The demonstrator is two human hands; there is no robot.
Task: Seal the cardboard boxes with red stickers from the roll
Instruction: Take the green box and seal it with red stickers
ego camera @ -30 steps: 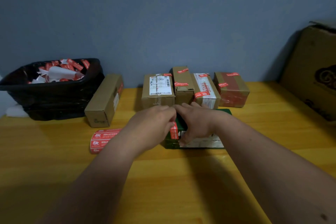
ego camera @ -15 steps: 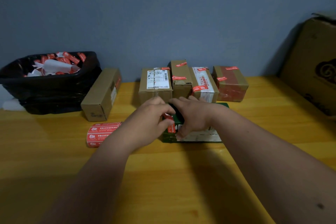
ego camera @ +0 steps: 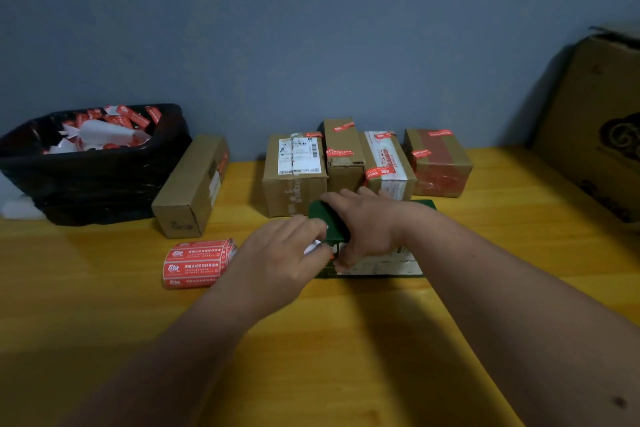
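Observation:
A flat dark green box (ego camera: 330,227) with a white label lies on the wooden table (ego camera: 346,340) in front of a row of boxes. My right hand (ego camera: 369,224) lies over it, fingers on top and thumb pressed on its near left corner, where a sliver of red sticker (ego camera: 332,255) shows. My left hand (ego camera: 282,255) is just left of the box, its fingertips pinching a small white paper scrap (ego camera: 312,247). The roll of red stickers (ego camera: 197,263) lies on its side to the left of my left hand.
Behind stand several brown boxes with red stickers: (ego camera: 294,172), (ego camera: 343,149), (ego camera: 388,163), (ego camera: 438,163). A long brown box (ego camera: 192,184) lies at the left beside a black bin (ego camera: 86,166) holding red and white scraps. A large carton (ego camera: 595,121) stands at the right edge.
My left hand has drawn back a little to the left off the box's end, and the red sticker seen there is now mostly hidden. A white scrap shows at its fingertips. My right hand stays on the box.

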